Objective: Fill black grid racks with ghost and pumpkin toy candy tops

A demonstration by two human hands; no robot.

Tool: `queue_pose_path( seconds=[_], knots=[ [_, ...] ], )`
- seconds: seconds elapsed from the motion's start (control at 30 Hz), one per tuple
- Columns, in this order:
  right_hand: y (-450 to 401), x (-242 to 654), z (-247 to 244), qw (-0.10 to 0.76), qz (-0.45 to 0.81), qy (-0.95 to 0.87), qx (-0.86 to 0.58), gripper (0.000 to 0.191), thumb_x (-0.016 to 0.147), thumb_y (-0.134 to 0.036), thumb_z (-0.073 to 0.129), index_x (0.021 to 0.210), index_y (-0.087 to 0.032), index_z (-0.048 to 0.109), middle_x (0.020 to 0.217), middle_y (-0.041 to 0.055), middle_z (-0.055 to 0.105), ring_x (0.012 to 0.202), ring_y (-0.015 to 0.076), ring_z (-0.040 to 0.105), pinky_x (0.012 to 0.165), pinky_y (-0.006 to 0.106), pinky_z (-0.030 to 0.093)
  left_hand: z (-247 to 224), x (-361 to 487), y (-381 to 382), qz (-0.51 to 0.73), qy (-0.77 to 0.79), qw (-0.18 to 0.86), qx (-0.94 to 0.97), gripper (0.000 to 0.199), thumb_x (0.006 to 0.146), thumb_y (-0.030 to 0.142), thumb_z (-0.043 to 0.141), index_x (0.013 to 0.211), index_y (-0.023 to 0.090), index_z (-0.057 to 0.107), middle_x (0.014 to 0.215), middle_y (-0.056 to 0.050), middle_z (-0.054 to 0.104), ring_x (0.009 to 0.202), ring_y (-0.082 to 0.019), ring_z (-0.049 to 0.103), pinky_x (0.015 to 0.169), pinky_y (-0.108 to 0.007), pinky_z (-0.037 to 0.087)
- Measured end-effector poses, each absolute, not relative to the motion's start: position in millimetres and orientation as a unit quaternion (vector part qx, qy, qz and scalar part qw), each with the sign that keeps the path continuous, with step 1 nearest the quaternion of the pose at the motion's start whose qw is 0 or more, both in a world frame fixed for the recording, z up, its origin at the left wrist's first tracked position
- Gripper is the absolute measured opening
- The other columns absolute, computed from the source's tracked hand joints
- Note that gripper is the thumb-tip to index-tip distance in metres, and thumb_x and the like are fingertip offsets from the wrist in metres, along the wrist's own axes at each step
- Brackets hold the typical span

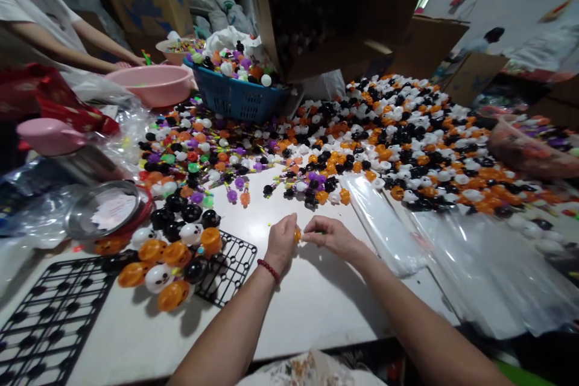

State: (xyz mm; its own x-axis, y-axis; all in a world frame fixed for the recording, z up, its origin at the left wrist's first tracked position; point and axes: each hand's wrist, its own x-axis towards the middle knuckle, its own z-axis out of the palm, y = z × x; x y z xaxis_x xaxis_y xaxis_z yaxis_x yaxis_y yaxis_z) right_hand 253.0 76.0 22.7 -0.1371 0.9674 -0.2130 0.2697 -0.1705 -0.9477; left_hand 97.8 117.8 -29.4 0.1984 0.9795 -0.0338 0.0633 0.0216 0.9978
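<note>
My left hand (pixel 281 241), with a dark red bead bracelet at the wrist, is closed around a small orange piece (pixel 297 235) over the white table (pixel 312 313). The thumb and fingers of my right hand (pixel 329 235) are pinched together at that piece's right side; what they grip is too small to make out. Left of my hands, orange, white and black round pieces (pixel 174 253) rest on a black grid tray (pixel 233 265). Beyond my hands lie small purple, black and orange pieces (pixel 312 184).
A large pile of orange, white and black pieces (pixel 407 132) covers the back right. Clear plastic bags (pixel 384 223) lie at the right. A blue basket (pixel 239 96), pink basin (pixel 154 84), pink-lidded flask (pixel 54 136) and another black grid (pixel 49 313) stand or lie leftward. A person's arms (pixel 81 42) are behind the basin.
</note>
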Motion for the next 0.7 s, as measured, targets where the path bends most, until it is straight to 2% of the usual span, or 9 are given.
queue_pose_path(
  seconds=[0.13,0.23,0.37,0.57,0.7],
  knots=[
    [68.3,261.3,17.9,0.352,0.488,-0.532,-0.596,0.028,0.077,-0.040,0.074,0.095,-0.020,0.068,0.085,-0.0001,0.067,0.072,0.0129,0.055,0.065,0.026,0.042,-29.5,99.0,117.8,0.430,0.494,0.518,0.550,0.050,0.092,0.064,0.040,0.068,0.020,0.049,0.059,0.004,0.046,0.058,-0.013,0.041,0.057,-0.026,0.032],
    [65.7,254.3,21.9,0.321,0.444,-0.554,-0.627,0.026,0.084,-0.043,0.066,0.095,-0.020,0.069,0.076,-0.0021,0.063,0.062,0.0111,0.048,0.058,0.025,0.037,-31.0,99.0,118.6,0.425,0.506,0.508,0.551,0.051,0.093,0.063,0.037,0.068,0.021,0.049,0.058,0.004,0.043,0.056,-0.013,0.040,0.056,-0.027,0.030],
    [67.7,241.9,26.0,0.313,0.432,-0.563,-0.631,0.023,0.085,-0.040,0.063,0.090,-0.019,0.069,0.070,-0.0029,0.060,0.060,0.0108,0.045,0.058,0.025,0.035,-32.3,100.3,120.3,0.421,0.517,0.493,0.559,0.050,0.095,0.059,0.034,0.064,0.021,0.046,0.057,0.003,0.044,0.056,-0.013,0.041,0.057,-0.028,0.031],
    [59.8,235.4,21.6,0.305,0.371,-0.616,-0.624,0.018,0.089,-0.033,0.056,0.082,-0.018,0.064,0.069,-0.0022,0.061,0.066,0.0129,0.051,0.062,0.025,0.038,-32.9,100.5,123.1,0.410,0.498,0.476,0.598,0.048,0.094,0.054,0.040,0.060,0.021,0.044,0.055,0.003,0.045,0.055,-0.013,0.040,0.058,-0.029,0.030],
    [73.4,252.4,21.8,0.277,0.341,-0.663,-0.606,0.025,0.095,-0.039,0.052,0.090,-0.020,0.068,0.085,0.0018,0.069,0.080,0.0173,0.060,0.074,0.029,0.045,-33.1,98.5,119.0,0.412,0.489,0.468,0.610,0.047,0.097,0.054,0.034,0.067,0.021,0.048,0.058,0.004,0.047,0.055,-0.013,0.044,0.057,-0.028,0.033]
  ],
)
